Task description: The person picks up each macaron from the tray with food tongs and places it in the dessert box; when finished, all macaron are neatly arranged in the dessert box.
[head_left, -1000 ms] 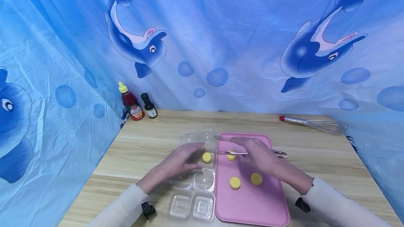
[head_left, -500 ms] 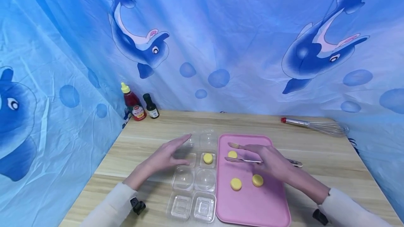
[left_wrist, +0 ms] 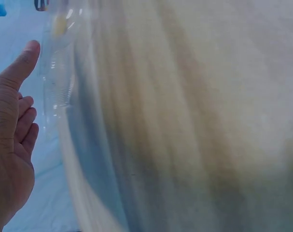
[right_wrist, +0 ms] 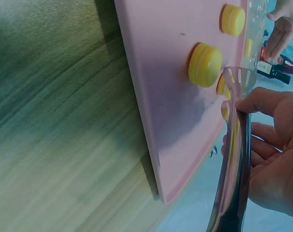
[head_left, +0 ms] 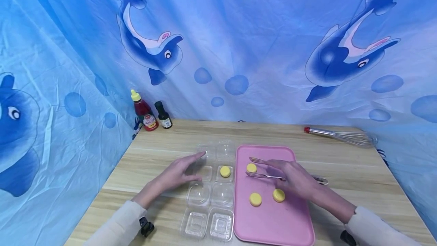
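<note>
My right hand (head_left: 297,178) holds metal tongs (right_wrist: 243,159), thumb on one side and fingers on the other. In the head view the spread tong tips lie either side of the far yellow macaron (head_left: 251,168); whether they touch it I cannot tell. Two more macarons, one left (head_left: 255,199) and one right (head_left: 279,195), lie nearer on the pink tray (head_left: 269,225). Another macaron (head_left: 225,171) sits in a compartment of the clear plastic containers (head_left: 209,223). My left hand (head_left: 175,173) is held at the containers' left side, thumb and fingers apart, holding nothing.
A red sauce bottle (head_left: 146,115) with yellow cap and a small dark bottle (head_left: 164,117) stand at the back left. A whisk (head_left: 336,135) lies at the back right. Blue dolphin sheeting (head_left: 266,48) hangs behind the wooden table (head_left: 351,170).
The tongs have moved right, from beside the macaron in the container to around the far macaron on the tray. My left hand has drawn back left, away from the container macaron.
</note>
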{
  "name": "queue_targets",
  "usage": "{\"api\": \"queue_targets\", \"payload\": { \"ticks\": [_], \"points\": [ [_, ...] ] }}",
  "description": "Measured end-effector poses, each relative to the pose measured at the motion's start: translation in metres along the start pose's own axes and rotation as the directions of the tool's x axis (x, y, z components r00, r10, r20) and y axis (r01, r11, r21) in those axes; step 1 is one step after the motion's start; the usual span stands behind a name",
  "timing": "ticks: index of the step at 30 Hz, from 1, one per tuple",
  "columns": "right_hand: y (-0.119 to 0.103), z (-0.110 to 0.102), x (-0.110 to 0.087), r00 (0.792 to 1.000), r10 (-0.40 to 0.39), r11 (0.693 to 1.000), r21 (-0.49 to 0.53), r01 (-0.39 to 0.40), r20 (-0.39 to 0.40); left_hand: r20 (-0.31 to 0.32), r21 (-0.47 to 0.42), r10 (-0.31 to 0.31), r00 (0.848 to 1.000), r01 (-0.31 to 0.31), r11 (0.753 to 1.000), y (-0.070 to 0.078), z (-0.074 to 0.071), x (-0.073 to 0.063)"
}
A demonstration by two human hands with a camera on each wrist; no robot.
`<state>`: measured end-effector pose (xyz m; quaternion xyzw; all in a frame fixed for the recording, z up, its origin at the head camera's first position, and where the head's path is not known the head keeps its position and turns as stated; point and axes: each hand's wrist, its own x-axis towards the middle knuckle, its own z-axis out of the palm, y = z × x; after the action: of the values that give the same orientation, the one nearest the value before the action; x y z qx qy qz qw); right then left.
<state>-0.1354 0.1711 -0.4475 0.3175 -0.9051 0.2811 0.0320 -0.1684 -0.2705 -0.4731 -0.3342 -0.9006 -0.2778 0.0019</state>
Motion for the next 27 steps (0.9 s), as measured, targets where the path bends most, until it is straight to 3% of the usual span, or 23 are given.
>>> {"api": "queue_targets", "payload": {
  "ticks": [7, 16, 27],
  "points": [
    [0.004, 0.003, -0.001, 1.000, 0.000, 1.000, 0.014, 0.000, -0.006, -0.006, 0.057, 0.021, 1.000, -0.020, 0.998, -0.004, 0.005, -0.002],
    [0.007, 0.008, -0.002, 1.000, -0.006, 0.999, 0.048, 0.007, -0.021, 0.056, 0.046, -0.018, 0.998, 0.016, 0.999, -0.004, 0.002, -0.001],
    [0.012, 0.012, -0.004, 0.994, -0.072, 0.997, 0.035, 0.075, -0.082, 0.077, 0.039, -0.039, 0.996, 0.036, 0.999, -0.004, 0.001, 0.000]
  ]
}}
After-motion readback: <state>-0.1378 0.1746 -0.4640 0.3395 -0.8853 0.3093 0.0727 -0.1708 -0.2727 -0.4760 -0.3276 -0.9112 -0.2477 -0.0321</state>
